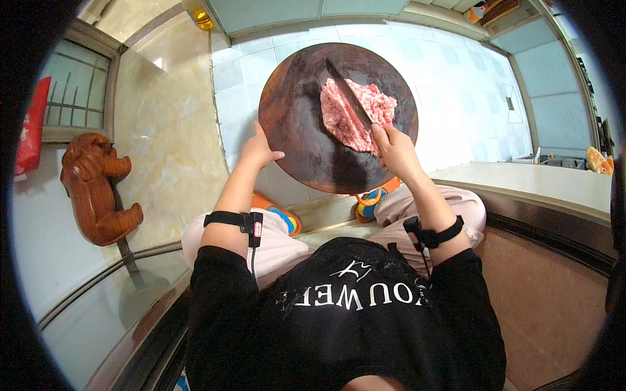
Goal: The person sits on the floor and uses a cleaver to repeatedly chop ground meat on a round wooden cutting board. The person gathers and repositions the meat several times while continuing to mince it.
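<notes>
A round dark wooden chopping board (pixel 298 97) stands before me, above the tiled floor. Minced raw pink meat (pixel 337 115) lies in a flattened heap right of its middle. My right hand (pixel 395 149) grips a knife (pixel 348 90) by the handle at the heap's near right side. The dark blade lies across the meat, its tip pointing up and to the left over bare wood. At the board's left rim, my left hand (pixel 261 149) rests with the thumb and fingers spread, holding no tool. Whether the blade touches the board under the meat cannot be seen.
My feet in colourful slippers (pixel 281 215) are close below the board. An orange handle (pixel 369 199) shows by its near rim. A carved wooden animal figure (pixel 95 195) is at the left, near a red package (pixel 33 129). A pale ledge (pixel 528 183) runs along the right.
</notes>
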Motion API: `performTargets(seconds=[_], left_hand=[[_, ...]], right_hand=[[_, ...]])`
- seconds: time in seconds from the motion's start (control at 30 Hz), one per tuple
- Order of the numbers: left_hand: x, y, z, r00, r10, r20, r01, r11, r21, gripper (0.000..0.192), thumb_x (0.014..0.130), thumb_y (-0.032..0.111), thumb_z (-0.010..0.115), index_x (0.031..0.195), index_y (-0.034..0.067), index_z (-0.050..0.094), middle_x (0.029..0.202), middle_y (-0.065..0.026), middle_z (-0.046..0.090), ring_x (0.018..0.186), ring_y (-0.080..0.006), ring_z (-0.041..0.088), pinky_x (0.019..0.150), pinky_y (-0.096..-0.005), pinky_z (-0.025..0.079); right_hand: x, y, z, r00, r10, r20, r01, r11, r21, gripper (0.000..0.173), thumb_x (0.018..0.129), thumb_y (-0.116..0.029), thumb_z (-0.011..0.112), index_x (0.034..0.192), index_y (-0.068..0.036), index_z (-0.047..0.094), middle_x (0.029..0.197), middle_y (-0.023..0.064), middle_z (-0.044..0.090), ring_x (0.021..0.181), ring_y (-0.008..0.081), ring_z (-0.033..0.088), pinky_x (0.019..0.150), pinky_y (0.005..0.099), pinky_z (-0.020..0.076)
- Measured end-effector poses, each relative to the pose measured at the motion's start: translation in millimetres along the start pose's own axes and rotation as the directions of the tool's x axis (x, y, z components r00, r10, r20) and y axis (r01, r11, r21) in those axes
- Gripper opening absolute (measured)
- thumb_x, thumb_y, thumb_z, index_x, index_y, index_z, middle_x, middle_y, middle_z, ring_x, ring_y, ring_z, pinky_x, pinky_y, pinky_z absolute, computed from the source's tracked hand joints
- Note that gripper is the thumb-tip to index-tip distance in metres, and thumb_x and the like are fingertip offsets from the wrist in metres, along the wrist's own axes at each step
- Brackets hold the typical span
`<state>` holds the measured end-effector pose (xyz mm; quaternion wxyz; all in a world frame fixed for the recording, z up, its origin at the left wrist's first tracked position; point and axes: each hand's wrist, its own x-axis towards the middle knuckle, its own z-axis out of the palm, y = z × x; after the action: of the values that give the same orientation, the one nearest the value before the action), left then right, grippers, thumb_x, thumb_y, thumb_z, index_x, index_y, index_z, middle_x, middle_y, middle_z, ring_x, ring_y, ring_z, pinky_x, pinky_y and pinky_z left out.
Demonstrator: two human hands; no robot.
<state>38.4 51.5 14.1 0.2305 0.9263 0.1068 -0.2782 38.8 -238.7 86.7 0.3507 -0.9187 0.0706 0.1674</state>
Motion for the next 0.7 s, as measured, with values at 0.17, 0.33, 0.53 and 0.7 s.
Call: performTargets(seconds=[0.17, 0.33, 0.53, 0.7], left_hand=[[1.4, -1.9, 1.2, 1.000, 0.011, -0.003, -0.011, 1.000, -0.008, 0.112, 0.063, 0.031, 0.076, 0.134, -0.005, -0.003, 0.109, -0.0248, 0.054, 0.099, -0.0346, 0.054, 0.084, -0.0366, 0.044], [2.8, -1.6, 1.7, 1.000, 0.014, 0.018, -0.014, 1.000, -0.010, 0.111, 0.064, 0.031, 0.076, 0.134, -0.004, -0.003, 0.108, -0.0252, 0.054, 0.100, -0.0347, 0.054, 0.084, -0.0368, 0.043], [2.7, -3.3, 2.3, 0.999, 0.032, -0.009, -0.033, 0.999, -0.015, 0.111, 0.063, 0.031, 0.076, 0.134, -0.004, -0.001, 0.108, -0.0255, 0.054, 0.099, -0.0351, 0.054, 0.084, -0.0370, 0.044], [4.1, -3.0, 1.5, 0.999, 0.038, -0.001, -0.038, 0.999, 0.004, 0.112, 0.062, 0.031, 0.076, 0.134, -0.004, -0.002, 0.108, -0.0254, 0.054, 0.099, -0.0350, 0.054, 0.084, -0.0371, 0.044]], right_hand=[[-0.2, 2.9, 5.4, 0.992, -0.124, -0.034, 0.123, 0.992, -0.020, 0.040, 0.090, -0.037, 0.041, 0.078, -0.001, 0.051, 0.052, 0.0069, 0.049, 0.042, 0.0165, 0.051, 0.040, 0.0300, 0.0406], [1.5, 11.5, 10.6, 0.987, -0.141, -0.078, 0.140, 0.990, -0.022, 0.041, 0.090, -0.038, 0.041, 0.078, 0.000, 0.051, 0.053, 0.0087, 0.051, 0.044, 0.0179, 0.054, 0.041, 0.0315, 0.0419], [0.3, 12.3, 13.3, 0.979, -0.170, -0.112, 0.156, 0.980, -0.122, 0.041, 0.090, -0.038, 0.041, 0.079, 0.001, 0.052, 0.052, 0.0106, 0.052, 0.044, 0.0223, 0.054, 0.046, 0.0336, 0.0437], [-4.3, 9.1, 7.8, 0.992, -0.119, -0.043, 0.117, 0.992, -0.041, 0.042, 0.089, -0.038, 0.041, 0.080, 0.001, 0.054, 0.065, 0.0190, 0.055, 0.062, 0.0327, 0.054, 0.058, 0.0412, 0.0426]])
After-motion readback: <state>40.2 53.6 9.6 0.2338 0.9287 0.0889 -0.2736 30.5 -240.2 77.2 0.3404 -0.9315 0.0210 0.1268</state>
